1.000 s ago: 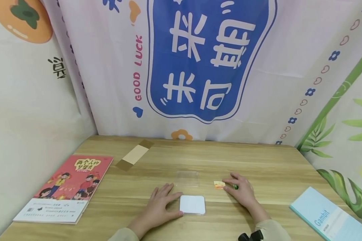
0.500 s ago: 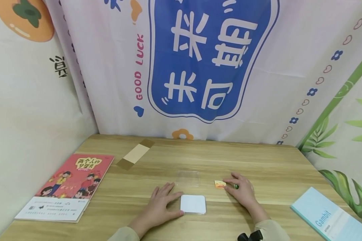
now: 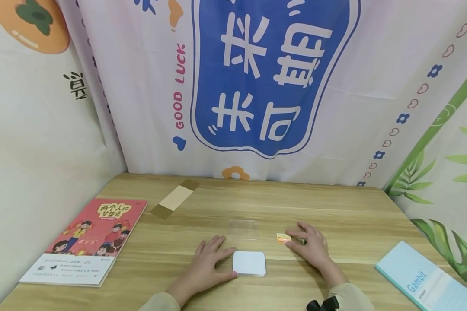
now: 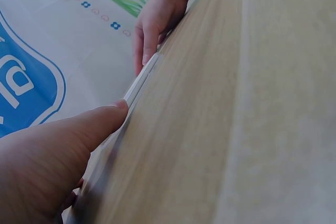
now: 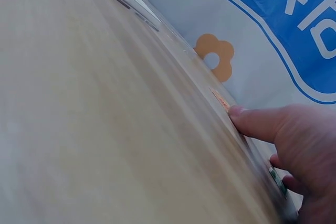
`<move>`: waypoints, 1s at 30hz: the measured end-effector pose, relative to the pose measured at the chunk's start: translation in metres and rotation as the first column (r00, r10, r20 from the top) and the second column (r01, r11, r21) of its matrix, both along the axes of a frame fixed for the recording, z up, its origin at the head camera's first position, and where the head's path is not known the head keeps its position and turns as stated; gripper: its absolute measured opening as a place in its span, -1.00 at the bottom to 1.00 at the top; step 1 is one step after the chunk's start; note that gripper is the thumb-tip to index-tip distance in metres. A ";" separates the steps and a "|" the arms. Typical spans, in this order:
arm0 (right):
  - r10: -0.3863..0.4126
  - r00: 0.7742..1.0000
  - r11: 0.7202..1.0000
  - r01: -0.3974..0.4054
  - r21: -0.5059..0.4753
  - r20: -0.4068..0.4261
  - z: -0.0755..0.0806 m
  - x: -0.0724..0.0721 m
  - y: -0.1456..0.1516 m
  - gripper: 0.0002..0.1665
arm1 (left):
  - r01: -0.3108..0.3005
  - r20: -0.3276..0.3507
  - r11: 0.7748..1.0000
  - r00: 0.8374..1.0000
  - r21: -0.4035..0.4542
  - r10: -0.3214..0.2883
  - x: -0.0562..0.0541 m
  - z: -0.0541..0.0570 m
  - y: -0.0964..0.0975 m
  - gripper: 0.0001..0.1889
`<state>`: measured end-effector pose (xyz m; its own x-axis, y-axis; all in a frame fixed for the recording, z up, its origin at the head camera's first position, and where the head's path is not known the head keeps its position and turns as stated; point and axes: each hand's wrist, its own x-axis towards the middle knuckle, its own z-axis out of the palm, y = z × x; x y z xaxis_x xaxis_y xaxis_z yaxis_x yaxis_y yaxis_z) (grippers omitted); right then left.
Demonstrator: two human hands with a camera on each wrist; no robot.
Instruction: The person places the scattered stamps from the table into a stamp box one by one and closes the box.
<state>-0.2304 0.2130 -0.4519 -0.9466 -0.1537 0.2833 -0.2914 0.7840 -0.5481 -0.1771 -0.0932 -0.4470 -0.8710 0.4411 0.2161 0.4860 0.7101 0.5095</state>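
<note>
A white rounded square [image 3: 249, 263], apparently a thin case with a clear rim, lies flat on the table. My left hand [image 3: 202, 265] rests at its left side, thumb and index tips touching its left edge and the other fingers spread. Behind the case sits a clear flat plastic piece [image 3: 243, 230]. To the right, my right hand [image 3: 311, 246] touches a small yellow-and-orange card [image 3: 283, 238] with thumb and index tips at its right edge. A small green item [image 3: 304, 242] shows under that hand, mostly hidden. In the right wrist view, the thumb tip meets the card [image 5: 220, 100].
A red illustrated book [image 3: 93, 237] lies at the left, and a light-blue notebook [image 3: 424, 276] at the right. A brown-and-beige strip [image 3: 175, 200] is near the back left. Printed cloth [image 3: 334, 142] hangs behind the wooden table [image 3: 327, 203].
The head view has shifted slightly. My right thumb has edged a little to the left over the small card. My left hand and the white case stay in place.
</note>
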 end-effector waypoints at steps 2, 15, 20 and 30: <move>-0.001 1.000 1.000 0.001 0.001 -0.004 0.000 0.000 0.000 -0.57 | 0.001 0.003 1.000 1.000 0.003 -0.001 0.000 0.000 0.000 -0.35; 0.026 1.000 1.000 -0.026 0.013 -0.005 0.000 0.000 0.000 -0.67 | -0.008 -0.018 1.000 1.000 -0.010 0.008 0.000 0.000 0.000 -0.36; 0.022 1.000 1.000 -0.022 -0.004 -0.005 -0.001 -0.001 -0.001 -0.69 | -0.011 -0.016 1.000 1.000 -0.013 0.011 -0.001 0.000 0.000 -0.36; 0.016 1.000 0.999 -0.017 -0.035 -0.019 0.000 -0.001 -0.003 -0.76 | -0.010 -0.004 1.000 1.000 -0.015 0.010 -0.001 -0.001 0.000 -0.36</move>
<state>-0.2317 0.2101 -0.4514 -0.9385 -0.1589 0.3066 -0.3146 0.7595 -0.5693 -0.1781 -0.0930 -0.4477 -0.8745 0.4357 0.2129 0.4809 0.7224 0.4969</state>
